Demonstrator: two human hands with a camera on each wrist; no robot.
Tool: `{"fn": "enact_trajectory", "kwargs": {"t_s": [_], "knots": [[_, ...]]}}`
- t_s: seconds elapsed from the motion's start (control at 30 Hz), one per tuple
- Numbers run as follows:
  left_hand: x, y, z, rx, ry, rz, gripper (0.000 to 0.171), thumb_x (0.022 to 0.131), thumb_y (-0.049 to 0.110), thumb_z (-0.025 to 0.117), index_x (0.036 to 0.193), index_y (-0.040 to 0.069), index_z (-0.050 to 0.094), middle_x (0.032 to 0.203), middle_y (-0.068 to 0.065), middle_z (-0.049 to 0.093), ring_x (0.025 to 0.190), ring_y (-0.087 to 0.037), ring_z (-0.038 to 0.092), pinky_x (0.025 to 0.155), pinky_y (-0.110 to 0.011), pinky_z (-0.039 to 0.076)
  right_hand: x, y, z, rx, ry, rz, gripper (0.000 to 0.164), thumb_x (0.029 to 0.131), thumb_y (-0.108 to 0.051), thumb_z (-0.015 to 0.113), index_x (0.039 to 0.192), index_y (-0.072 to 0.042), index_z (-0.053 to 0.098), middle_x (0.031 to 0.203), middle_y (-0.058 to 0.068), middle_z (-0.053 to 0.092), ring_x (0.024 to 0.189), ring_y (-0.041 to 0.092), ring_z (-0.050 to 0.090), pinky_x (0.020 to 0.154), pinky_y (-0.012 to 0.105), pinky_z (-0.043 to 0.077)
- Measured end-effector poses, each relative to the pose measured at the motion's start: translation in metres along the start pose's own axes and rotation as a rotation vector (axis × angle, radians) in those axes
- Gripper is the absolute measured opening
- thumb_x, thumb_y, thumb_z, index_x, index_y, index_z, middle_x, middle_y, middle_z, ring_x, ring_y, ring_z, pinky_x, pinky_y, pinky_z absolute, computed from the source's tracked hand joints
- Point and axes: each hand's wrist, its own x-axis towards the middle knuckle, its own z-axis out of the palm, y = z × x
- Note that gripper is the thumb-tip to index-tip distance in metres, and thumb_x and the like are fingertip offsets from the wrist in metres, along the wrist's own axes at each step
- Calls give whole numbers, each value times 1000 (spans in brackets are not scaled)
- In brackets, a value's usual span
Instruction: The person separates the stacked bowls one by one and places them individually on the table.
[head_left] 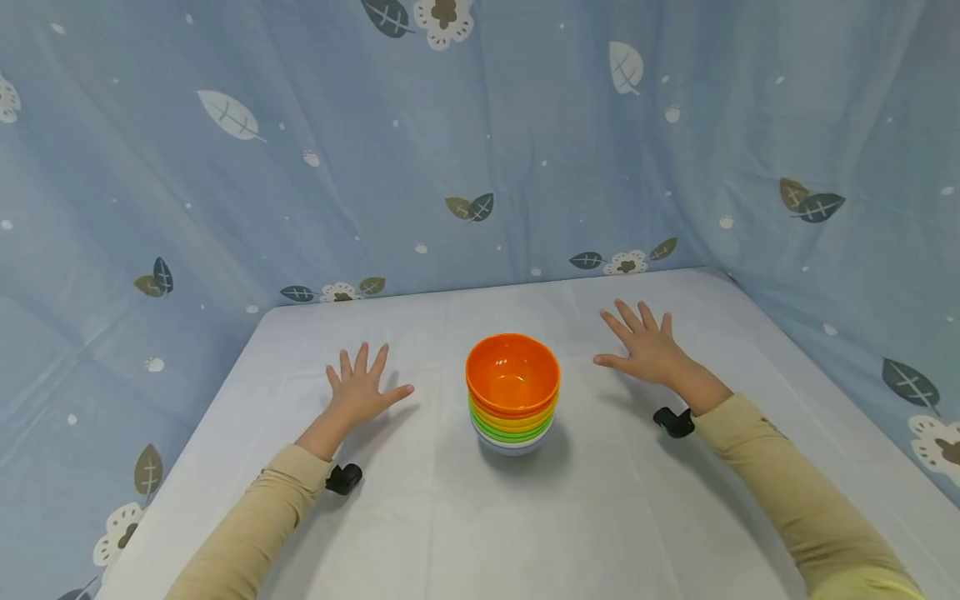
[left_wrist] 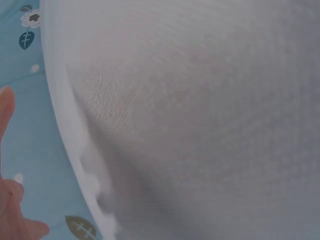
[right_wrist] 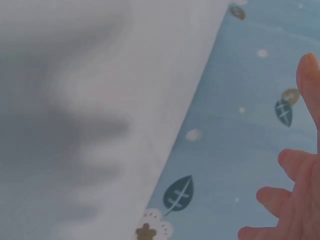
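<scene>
A stack of nested bowls stands upright near the middle of the white table, an orange one on top, with yellow, green and pale rims beneath. Left of it hovers my left hand, fingers spread and nothing held. On the other side my right hand is likewise spread, apart from the bowls. Only the left hand's edge shows in the left wrist view. In the right wrist view, the thumb and several fingers of the right hand appear at the right edge. Neither wrist view has the bowls in it.
A white cloth covers the table. Behind and at the sides hangs a blue curtain with leaf and flower prints. Small black wrist devices sit under the left wrist and the right wrist.
</scene>
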Motion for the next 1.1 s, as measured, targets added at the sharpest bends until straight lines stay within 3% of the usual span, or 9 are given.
{"fn": "enact_trajectory", "kwargs": {"t_s": [0.23,0.4,0.63,0.9,1.1], "knots": [[-3,-2,0,-20,1,21,91,67,72,34,135,16,8,136,-21,4,117,-46,-12,86,-63,-9,-4,-16,-9,85,89,-65,80,70,-61,46,133,-19,20,138,12,11,121,42,6,90,62,2],[-7,1,0,-34,12,54,91,68,70,34,135,15,8,136,-20,9,118,-47,-3,87,-63,-3,-8,-25,-14,118,98,-113,78,71,-59,47,133,-20,21,138,10,13,121,40,8,91,61,4],[-15,10,1,-125,33,132,89,71,66,37,135,12,9,135,-19,16,119,-46,8,90,-60,6,-13,-38,-19,164,118,-187,77,72,-54,51,133,-20,20,137,8,16,122,37,11,93,58,6],[-21,26,3,-322,99,226,84,72,59,45,134,14,12,136,-7,19,122,-30,17,96,-48,17,-21,-51,-23,276,88,-219,76,72,-50,54,133,-19,20,137,8,18,123,33,13,95,54,7],[-26,37,4,-407,85,241,80,73,52,52,134,18,13,136,-3,19,122,-25,20,95,-46,21,-25,-57,-21,366,82,-235,75,72,-46,56,133,-20,21,136,6,20,122,29,16,94,53,15]]}}
